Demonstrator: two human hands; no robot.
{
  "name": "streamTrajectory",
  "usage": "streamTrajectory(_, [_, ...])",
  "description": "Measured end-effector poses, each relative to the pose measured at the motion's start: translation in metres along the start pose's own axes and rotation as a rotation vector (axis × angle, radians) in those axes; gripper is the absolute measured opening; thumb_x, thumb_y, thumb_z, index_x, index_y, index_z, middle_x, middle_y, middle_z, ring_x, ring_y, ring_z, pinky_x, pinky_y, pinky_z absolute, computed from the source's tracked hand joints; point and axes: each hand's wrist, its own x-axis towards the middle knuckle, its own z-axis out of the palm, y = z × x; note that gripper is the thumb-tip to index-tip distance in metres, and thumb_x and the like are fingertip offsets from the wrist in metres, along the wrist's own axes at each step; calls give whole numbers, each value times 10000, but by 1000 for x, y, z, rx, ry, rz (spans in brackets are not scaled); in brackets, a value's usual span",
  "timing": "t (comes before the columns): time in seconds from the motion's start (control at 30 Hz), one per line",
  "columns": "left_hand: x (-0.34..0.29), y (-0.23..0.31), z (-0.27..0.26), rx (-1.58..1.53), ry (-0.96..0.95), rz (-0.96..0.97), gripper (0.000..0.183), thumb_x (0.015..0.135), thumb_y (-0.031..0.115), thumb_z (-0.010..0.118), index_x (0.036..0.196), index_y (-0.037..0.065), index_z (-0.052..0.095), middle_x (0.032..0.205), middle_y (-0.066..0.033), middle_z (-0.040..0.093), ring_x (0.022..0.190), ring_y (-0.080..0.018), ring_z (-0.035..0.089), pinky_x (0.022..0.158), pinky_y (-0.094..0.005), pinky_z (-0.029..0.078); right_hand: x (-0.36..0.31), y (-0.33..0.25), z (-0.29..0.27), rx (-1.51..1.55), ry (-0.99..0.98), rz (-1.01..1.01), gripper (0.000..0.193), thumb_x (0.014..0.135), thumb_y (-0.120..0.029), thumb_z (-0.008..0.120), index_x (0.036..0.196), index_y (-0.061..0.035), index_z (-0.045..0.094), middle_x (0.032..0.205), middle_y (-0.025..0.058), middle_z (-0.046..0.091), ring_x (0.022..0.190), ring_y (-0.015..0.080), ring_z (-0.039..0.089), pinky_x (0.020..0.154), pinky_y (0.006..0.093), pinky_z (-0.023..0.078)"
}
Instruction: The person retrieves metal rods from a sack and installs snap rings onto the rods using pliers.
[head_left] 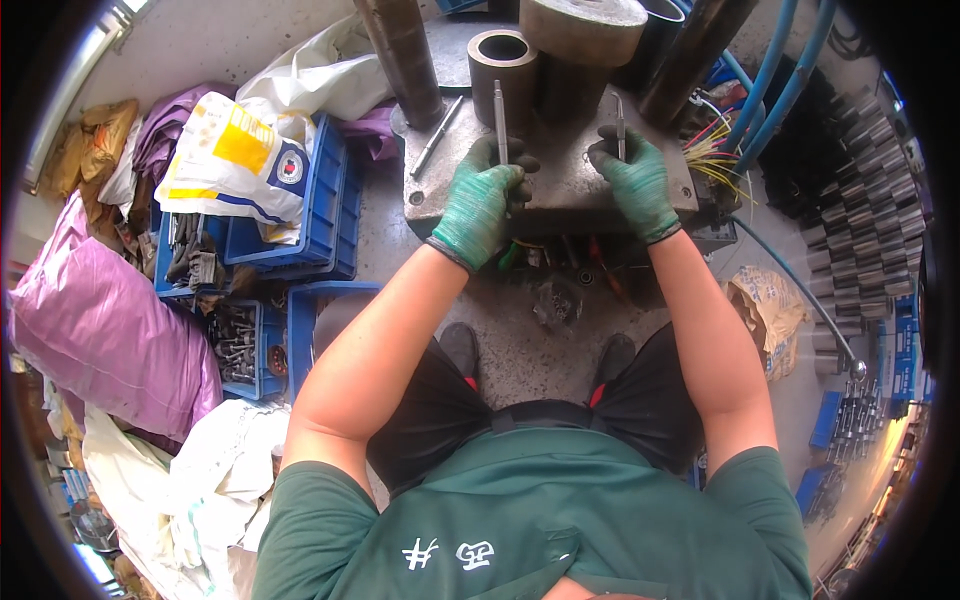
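My left hand (474, 208), in a green glove with dark fingertips, is closed around a slim metal rod (500, 118). The rod stands upright and narrows at its upper end. My right hand (638, 187), gloved the same way, grips a thinner metal rod with a bent tip (619, 122). Both hands are at the near side of a thick steel plate (562, 172), apart from each other. A similar slim metal rod (436, 138) lies slanted on the plate, left of my left hand. Beyond my hands a hollow steel cylinder (503, 78) stands on the plate.
Steel columns (402, 62) rise from the plate, with a thick round block (583, 32) between them. Blue crates (335, 205) and a purple sack (115, 320) crowd the left. Blue hoses (790, 90), loose wires (715, 155) and stacked metal cylinders (865, 215) are at the right.
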Motion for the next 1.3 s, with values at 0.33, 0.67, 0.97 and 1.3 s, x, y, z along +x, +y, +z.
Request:
streamTrajectory(0.33, [-1, -13, 27, 342, -49, 149, 378, 922, 137, 802, 1229, -14, 641, 1064, -74, 716, 947, -139, 656, 852, -294, 547, -26, -38, 15, 314, -82, 171, 474, 912, -26, 712, 1370, 5, 597, 970, 30, 709, 813, 92, 617, 724, 241, 511])
streamTrajectory(0.67, [5, -28, 27, 497, -74, 262, 291, 935, 22, 736, 1208, -25, 647, 1085, -84, 717, 999, -155, 669, 897, -306, 558, -36, -47, 22, 432, -25, 283, 495, 905, -14, 706, 1380, 22, 571, 884, 24, 661, 753, 101, 600, 667, 234, 494])
streamTrajectory(0.97, [6, -17, 18, 64, -33, -181, 263, 910, 46, 622, 1166, 34, 678, 883, -32, 646, 728, -127, 581, 643, -272, 484, -48, -49, 35, 96, -36, -168, 445, 928, 20, 677, 1364, 9, 590, 918, 5, 678, 814, 79, 633, 759, 246, 542])
streamTrajectory(1.3, [5, -3, 7, 79, -25, -112, 259, 998, 72, 602, 1253, 32, 609, 918, -48, 674, 645, -80, 540, 522, -219, 465, 5, 13, -3, -769, 84, -185, 282, 905, -188, 706, 1109, 3, 669, 865, 211, 699, 807, 327, 707, 751, 425, 549])
